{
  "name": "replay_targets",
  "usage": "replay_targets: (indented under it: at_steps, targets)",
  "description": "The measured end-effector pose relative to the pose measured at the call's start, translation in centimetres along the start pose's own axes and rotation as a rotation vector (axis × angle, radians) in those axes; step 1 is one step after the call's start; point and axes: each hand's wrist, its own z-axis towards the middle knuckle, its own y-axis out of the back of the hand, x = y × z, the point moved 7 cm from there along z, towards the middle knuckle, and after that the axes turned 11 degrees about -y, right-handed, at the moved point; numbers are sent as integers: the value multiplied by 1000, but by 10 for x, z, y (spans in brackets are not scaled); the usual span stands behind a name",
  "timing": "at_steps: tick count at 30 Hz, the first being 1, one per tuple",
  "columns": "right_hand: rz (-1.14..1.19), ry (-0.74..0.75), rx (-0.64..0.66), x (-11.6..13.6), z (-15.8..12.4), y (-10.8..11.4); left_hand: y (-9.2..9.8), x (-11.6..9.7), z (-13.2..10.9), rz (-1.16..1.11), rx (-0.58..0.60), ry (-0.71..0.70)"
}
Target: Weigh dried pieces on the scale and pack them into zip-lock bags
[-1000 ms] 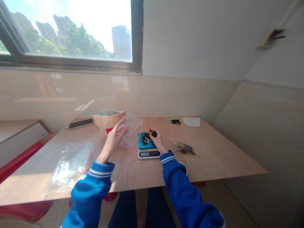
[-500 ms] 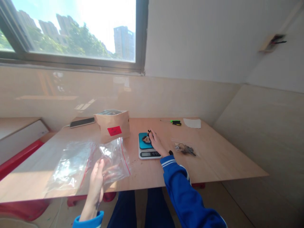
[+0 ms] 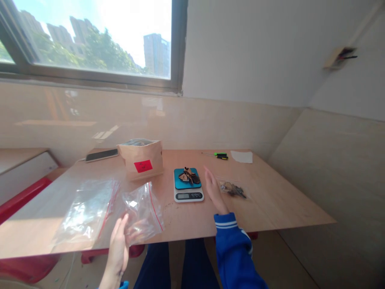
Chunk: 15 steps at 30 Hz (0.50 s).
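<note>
At the table's front edge, my left hand holds a clear zip bag with a red seal strip, some fingers showing blurred through the plastic. Brown, curled dried pieces lie in a small heap on the blue plate of a white kitchen scale. Just right of the scale is my right hand, its fingers stretched out and holding nothing. Beyond that hand, another clear bag with dark and light dried pieces lies flat. The scale's reading is too small to make out.
Flat clear bags lie at the left of the wooden table. An open brown pouch with a red label stands at the back, beside a phone. Screwdrivers and white paper are at the back right.
My right hand has left the dried pieces on the scale and moved right, now open. My left hand has lowered slightly with the zip bag.
</note>
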Motion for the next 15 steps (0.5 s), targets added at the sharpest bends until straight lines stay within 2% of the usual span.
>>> replay_targets:
  at_steps: [4,5,8,10,12,15]
  targets:
    - [87,-106,-144,-16,-73,34,-6,-2,-1,-78,64,-29]
    - [102,-129,-222,-23,-90,47,-7,-1,-2,-91,72,-19]
    - [158,-212,-580,-52,-128,97,-11,0,-5,-146,97,7]
    - [174,-242,-684,-69,-135,123,-14,-1,-7,-176,119,9]
    - [147,-247,-675,-83,-132,140,-15,-3,-9,-176,119,-6]
    - [70,-249,-637,-99,-126,153,-13,-5,-9,-169,92,-23]
